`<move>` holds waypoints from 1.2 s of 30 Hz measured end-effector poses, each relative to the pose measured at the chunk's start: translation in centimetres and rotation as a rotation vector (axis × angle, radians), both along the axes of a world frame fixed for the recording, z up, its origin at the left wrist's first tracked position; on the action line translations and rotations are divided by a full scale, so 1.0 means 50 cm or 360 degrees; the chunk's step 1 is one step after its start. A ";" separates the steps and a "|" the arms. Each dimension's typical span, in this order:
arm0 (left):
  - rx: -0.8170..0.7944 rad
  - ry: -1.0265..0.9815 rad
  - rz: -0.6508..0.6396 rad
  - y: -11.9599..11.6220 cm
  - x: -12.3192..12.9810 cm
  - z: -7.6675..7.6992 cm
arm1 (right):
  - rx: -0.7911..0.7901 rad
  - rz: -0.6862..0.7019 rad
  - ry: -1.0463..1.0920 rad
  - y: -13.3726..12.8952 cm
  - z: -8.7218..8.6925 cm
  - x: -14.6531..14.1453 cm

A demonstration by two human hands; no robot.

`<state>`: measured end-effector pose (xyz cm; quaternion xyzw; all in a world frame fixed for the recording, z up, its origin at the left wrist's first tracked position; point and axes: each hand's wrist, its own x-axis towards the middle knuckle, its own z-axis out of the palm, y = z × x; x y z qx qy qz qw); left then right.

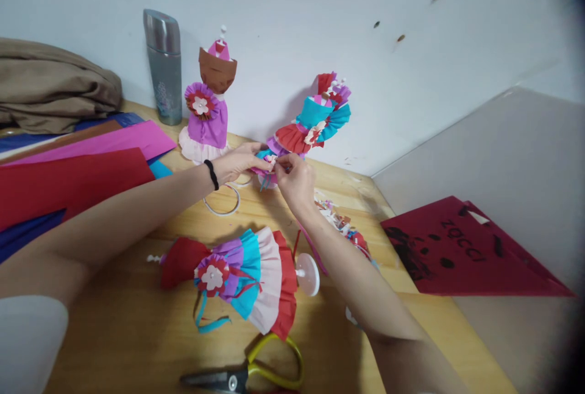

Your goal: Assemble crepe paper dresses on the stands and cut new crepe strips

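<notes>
Against the wall leans a small paper dress (pixel 315 129) on a white stand, with turquoise, red and purple ruffles. My left hand (pixel 237 162), a black band at its wrist, grips the lower part of its skirt. Close beside it my right hand (pixel 296 179) has thumb and fingers pinched at a small pale paper flower (pixel 270 161) on that skirt. What lies inside this pinch is hidden. Nearer to me a second paper dress (pixel 249 278), with a red top and ruffled layers, lies on its side. A third, purple dress (pixel 210 123) with a brown top stands behind my left hand.
Yellow-handled scissors (pixel 274 357) lie at the front of the wooden table (pixel 114 333). Coloured paper sheets (pixel 91 168), a grey bottle (pixel 165 77) and brown cloth (pixel 55 86) are at left. A tape ring (pixel 222 202), paper scraps (pixel 336 217) and a red bag (pixel 457 248) are also there.
</notes>
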<state>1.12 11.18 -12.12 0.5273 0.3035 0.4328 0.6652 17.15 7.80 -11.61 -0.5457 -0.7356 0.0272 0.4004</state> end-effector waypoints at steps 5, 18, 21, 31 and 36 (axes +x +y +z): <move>-0.0045 0.0022 0.0024 -0.001 0.001 -0.003 | 0.0049 -0.0029 -0.0116 0.001 -0.002 -0.003; 0.0002 -0.0089 -0.0014 -0.001 0.000 0.001 | 0.0101 -0.0108 -0.0201 -0.001 -0.002 -0.003; 0.0016 -0.0091 -0.0013 -0.003 0.000 0.001 | 0.0081 -0.0101 -0.0180 -0.001 -0.002 -0.004; 0.0128 -0.0115 0.0161 -0.015 0.013 0.007 | 0.0045 -0.0164 -0.0253 -0.003 0.005 -0.009; 0.0129 -0.0111 0.0153 -0.010 0.015 0.000 | 0.0041 -0.0181 -0.0266 -0.004 0.004 -0.008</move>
